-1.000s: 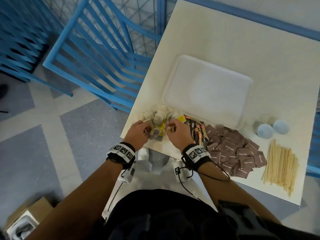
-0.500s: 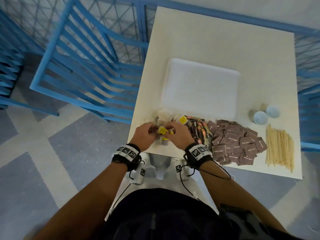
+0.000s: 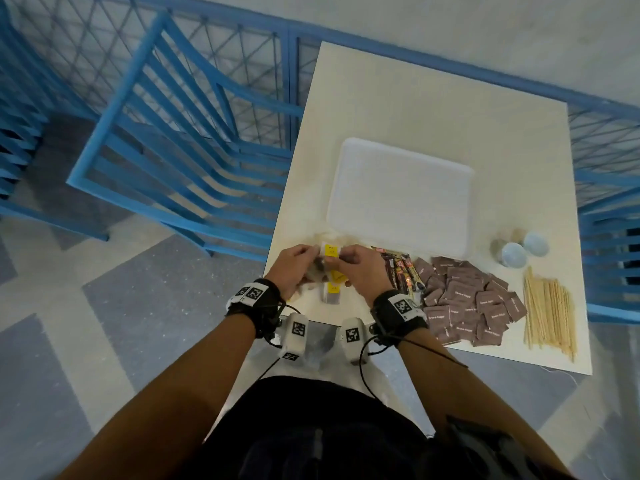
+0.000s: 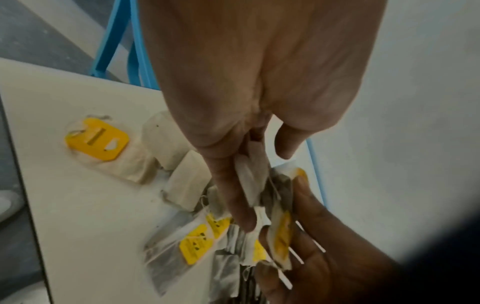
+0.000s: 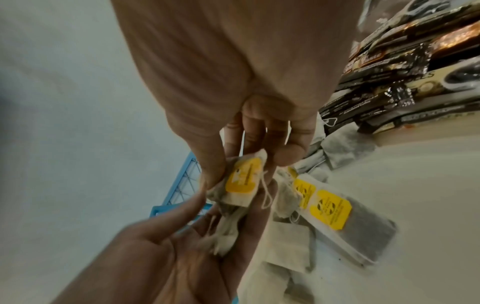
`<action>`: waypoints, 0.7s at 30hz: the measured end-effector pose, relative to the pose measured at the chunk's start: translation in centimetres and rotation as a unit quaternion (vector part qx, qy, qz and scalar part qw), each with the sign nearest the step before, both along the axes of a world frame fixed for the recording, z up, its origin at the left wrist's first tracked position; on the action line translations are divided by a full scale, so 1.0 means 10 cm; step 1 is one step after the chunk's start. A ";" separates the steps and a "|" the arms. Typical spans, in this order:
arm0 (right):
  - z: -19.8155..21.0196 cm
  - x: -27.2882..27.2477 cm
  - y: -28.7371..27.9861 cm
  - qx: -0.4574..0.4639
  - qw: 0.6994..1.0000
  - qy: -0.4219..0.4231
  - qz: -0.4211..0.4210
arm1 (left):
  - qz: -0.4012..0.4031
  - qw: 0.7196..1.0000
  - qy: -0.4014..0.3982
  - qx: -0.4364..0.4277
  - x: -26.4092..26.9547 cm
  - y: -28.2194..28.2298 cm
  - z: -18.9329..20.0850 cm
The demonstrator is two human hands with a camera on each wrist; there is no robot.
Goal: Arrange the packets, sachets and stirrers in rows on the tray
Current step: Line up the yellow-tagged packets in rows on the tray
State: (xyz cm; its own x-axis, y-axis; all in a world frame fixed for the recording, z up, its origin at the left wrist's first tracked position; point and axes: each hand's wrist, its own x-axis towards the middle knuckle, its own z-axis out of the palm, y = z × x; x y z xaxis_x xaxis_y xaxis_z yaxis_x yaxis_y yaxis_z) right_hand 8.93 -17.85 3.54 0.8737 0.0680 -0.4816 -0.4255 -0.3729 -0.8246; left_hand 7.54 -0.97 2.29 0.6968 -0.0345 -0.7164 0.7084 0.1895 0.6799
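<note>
Head view: the person stands at the near edge of a cream table (image 3: pixel 433 98), both hands together over a heap of tea bags (image 3: pixel 332 289). The left hand (image 3: pixel 294 268) has its fingers curled round a small bunch of tea bags (image 4: pixel 253 183), thumb along one side. The right hand (image 3: pixel 360 271) pinches one yellow-tagged bag (image 5: pixel 242 181) between thumb and fingertips, right against the left hand's bunch. More tea bags lie loose on the table under and just beside the hands, some tags face up.

The white tray (image 3: pixel 401 202) sits just beyond the hands, with nothing on it. To the right of the hands lie dark coffee sachets (image 3: pixel 401 271), then a spread of brown sugar packets (image 3: pixel 467 303), then a bundle of wooden stirrers (image 3: pixel 549 310) near the table's right edge. Two pale blue cups (image 3: pixel 523 251) stand beyond the stirrers. Blue chairs (image 3: pixel 173 150) stand left of the table.
</note>
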 end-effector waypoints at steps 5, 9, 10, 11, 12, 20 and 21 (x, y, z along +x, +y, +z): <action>-0.05 0.01 0.07 -0.083 0.995 -0.037 0.031 | 0.025 0.992 0.029 -0.117 0.01 0.00 0.06; -0.06 0.01 0.10 -0.068 0.997 -0.020 0.039 | 0.045 0.997 0.020 -0.067 0.04 0.02 0.03; -0.03 0.01 0.10 -0.055 0.998 -0.011 0.040 | 0.045 0.997 0.016 -0.061 0.04 0.03 0.01; 0.00 0.01 0.10 -0.041 0.998 0.001 0.042 | 0.045 0.997 0.013 -0.060 0.05 0.04 -0.02; 0.02 0.01 0.09 -0.028 0.999 0.017 0.043 | 0.047 0.997 0.010 -0.059 0.06 0.05 -0.04; 0.10 0.05 -0.05 0.014 0.999 0.043 0.030 | 0.069 0.997 -0.022 -0.034 0.21 0.05 0.03; 0.13 0.09 -0.08 0.005 0.999 0.032 0.035 | 0.072 0.997 -0.021 -0.026 0.24 0.05 0.03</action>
State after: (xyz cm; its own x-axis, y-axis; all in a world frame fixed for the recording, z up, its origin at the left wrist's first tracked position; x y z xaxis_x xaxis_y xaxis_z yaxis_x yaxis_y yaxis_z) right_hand 9.81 -18.63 4.80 0.8338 0.1326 -0.5360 -0.4512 -0.3960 -0.7998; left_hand 9.90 -0.51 2.63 0.7261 0.0310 -0.6869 0.6430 0.3232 0.6943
